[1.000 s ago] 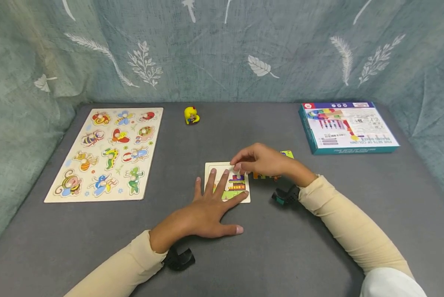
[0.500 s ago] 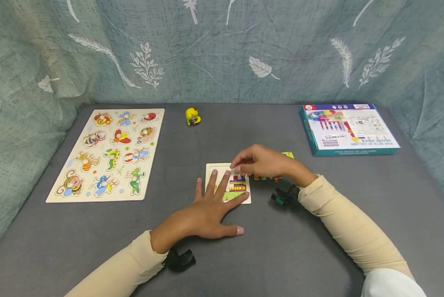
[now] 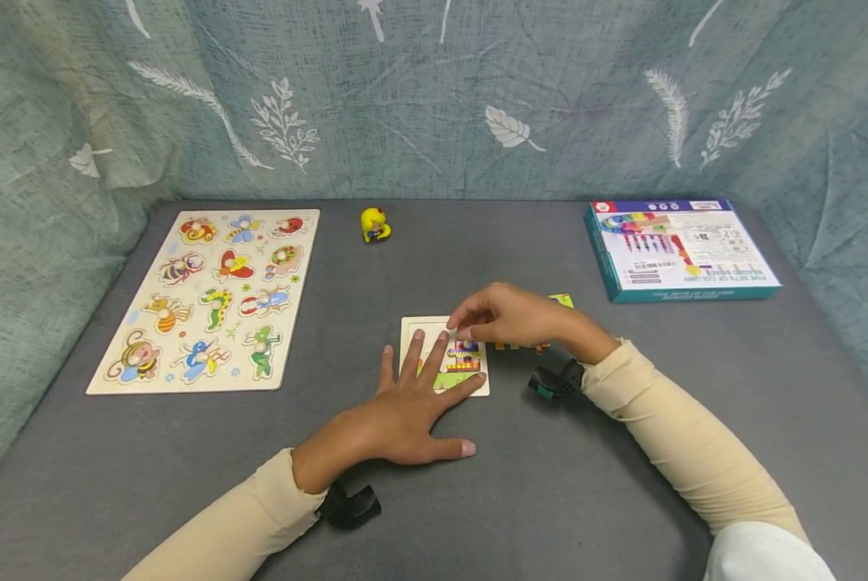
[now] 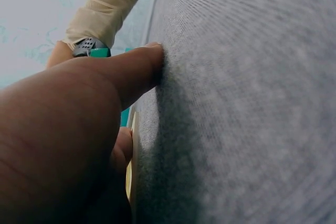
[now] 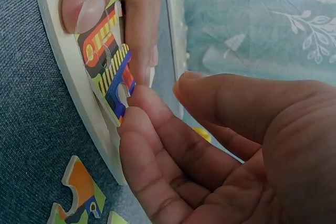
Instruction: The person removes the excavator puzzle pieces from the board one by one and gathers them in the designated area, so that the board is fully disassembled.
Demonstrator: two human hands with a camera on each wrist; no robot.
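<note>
A small jigsaw puzzle in a pale wooden frame (image 3: pixel 481 387) lies on the table in the middle of the head view. My left hand (image 3: pixel 405 424) lies spread over it, with fingertips on the pieces and frame and the thumb on the cloth. My right hand (image 3: pixel 510 313) is at the frame's far right corner. In the right wrist view its bent fingertips touch the end of a blue-and-yellow striped puzzle piece (image 5: pixel 114 74), and the thumb stands apart from them. Nothing shows between thumb and fingers. Loose puzzle pieces (image 5: pixel 86 184) lie beside the frame, partly under the right hand in the head view.
A peg puzzle board (image 3: pixel 231 339) with insect pictures lies at the left. A small yellow-haired figurine (image 3: pixel 374 225) stands at the back. At the back right is a flat teal-and-white box (image 3: pixel 688 258). A leaf-patterned curtain (image 3: pixel 419 105) hangs behind the grey table.
My right fingertips have shifted very slightly left along the far side of the frame. The left hand stays in place on the puzzle.
</note>
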